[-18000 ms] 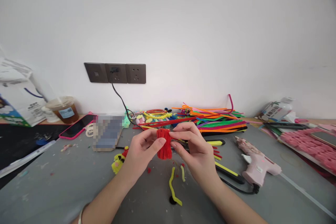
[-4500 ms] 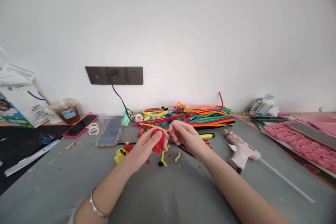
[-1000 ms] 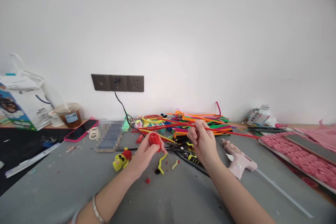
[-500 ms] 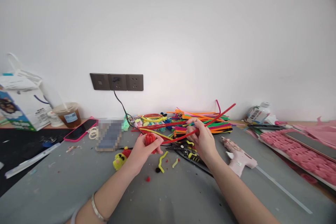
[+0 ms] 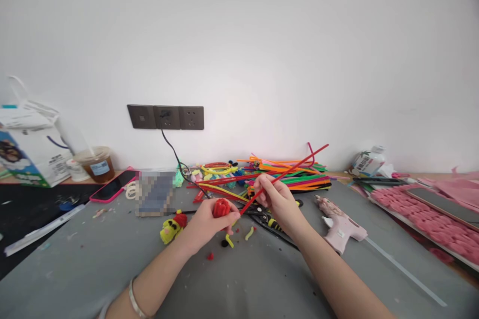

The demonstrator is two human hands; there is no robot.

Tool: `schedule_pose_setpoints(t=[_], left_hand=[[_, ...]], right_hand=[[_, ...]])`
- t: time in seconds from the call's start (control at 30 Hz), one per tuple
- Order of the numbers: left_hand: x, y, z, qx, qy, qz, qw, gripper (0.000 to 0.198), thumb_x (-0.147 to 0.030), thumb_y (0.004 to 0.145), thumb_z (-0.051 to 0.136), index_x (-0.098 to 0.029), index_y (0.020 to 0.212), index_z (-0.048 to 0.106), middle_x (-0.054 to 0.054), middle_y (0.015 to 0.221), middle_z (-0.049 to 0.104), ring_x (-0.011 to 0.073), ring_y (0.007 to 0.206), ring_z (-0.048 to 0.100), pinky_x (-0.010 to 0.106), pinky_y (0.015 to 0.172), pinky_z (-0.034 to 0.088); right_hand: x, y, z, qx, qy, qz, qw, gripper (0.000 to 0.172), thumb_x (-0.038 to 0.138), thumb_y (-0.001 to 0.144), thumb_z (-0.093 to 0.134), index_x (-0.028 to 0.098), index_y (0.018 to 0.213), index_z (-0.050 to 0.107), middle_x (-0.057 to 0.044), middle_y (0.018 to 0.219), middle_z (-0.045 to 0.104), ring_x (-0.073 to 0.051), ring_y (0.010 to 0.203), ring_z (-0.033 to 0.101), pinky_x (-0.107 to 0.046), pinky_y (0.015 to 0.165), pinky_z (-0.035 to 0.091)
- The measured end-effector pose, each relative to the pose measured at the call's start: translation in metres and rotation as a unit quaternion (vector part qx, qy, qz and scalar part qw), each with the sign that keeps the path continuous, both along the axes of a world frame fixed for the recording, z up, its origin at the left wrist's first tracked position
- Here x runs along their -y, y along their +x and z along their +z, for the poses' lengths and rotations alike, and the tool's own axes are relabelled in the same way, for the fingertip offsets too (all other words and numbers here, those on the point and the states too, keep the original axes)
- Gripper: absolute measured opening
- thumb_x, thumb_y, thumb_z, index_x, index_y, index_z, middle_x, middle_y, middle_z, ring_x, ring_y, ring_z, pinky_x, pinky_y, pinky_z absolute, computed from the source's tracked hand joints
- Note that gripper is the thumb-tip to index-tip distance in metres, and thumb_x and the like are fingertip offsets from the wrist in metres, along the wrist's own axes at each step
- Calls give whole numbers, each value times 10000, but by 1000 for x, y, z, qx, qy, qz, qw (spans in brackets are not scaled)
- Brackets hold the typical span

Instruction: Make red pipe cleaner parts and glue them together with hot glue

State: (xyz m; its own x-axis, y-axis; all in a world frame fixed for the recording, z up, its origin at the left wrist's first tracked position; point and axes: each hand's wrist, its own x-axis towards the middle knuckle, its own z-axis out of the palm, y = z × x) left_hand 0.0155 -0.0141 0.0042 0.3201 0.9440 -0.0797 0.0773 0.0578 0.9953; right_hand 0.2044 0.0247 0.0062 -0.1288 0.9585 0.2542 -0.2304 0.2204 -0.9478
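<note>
My left hand (image 5: 213,222) is closed around a small ball of coiled red pipe cleaner (image 5: 222,207). From its thumb a long red pipe cleaner (image 5: 299,164) slants up to the right. My right hand (image 5: 275,197) pinches this strand partway along, and its free end sticks out above. Left of my hands lies a small yellow and red pipe-cleaner figure (image 5: 172,228). Yellow-handled pliers (image 5: 267,217) rest behind and partly under my right hand. Short yellow scraps (image 5: 249,233) and a red scrap (image 5: 210,256) are scattered on the grey mat below.
A heap of coloured pipe cleaners (image 5: 292,174) lies along the wall. To the right are a pink glue gun (image 5: 342,229) with a long glue stick and a pink tray (image 5: 426,214). A phone (image 5: 115,186) and a drink cup (image 5: 96,164) stand left. A black cord (image 5: 172,147) hangs from the socket.
The right hand has moved slightly left and down, nearer the left hand. The red strand now runs straight between them, and the left hand with the red ball has shifted slightly right and lower.
</note>
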Motion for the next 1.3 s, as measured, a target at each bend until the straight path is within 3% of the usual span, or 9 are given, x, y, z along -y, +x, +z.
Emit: schedule_pose_setpoints(t=[0.5, 0.77, 0.93, 1.3], left_hand=[[10, 3, 7, -58, 5, -94, 994, 236, -363, 725, 749, -152, 770, 652, -17, 673, 578, 99, 582, 500, 236, 570, 443], [8, 2, 4, -41, 10, -53, 998, 250, -390, 766, 714, -165, 781, 606, -28, 688, 547, 100, 590, 502, 235, 574, 441], [6, 1, 2, 15, 22, -28, 999, 314, -448, 754, 734, -166, 778, 599, -36, 638, 534, 96, 551, 483, 237, 557, 422], [14, 2, 11, -51, -5, -90, 995, 246, -383, 734, 753, -169, 767, 635, -16, 653, 604, 124, 620, 533, 256, 636, 459]], right_hand=[[5, -3, 0, 6, -1, 43, 999, 418, 574, 857, 635, 205, 691, 533, 86, 488, 351, -87, 440, 280, -238, 451, 213], [9, -3, 2, 28, -5, 89, 996, 406, 553, 875, 628, 196, 708, 531, 82, 485, 394, -82, 443, 307, -235, 462, 233], [11, -3, 1, 53, -11, 122, 991, 328, 509, 853, 678, 196, 830, 581, 62, 560, 513, -91, 473, 415, -230, 488, 332], [14, -6, 2, 68, -11, 168, 983, 312, 487, 865, 675, 191, 839, 579, 45, 610, 559, -91, 513, 472, -222, 518, 410]])
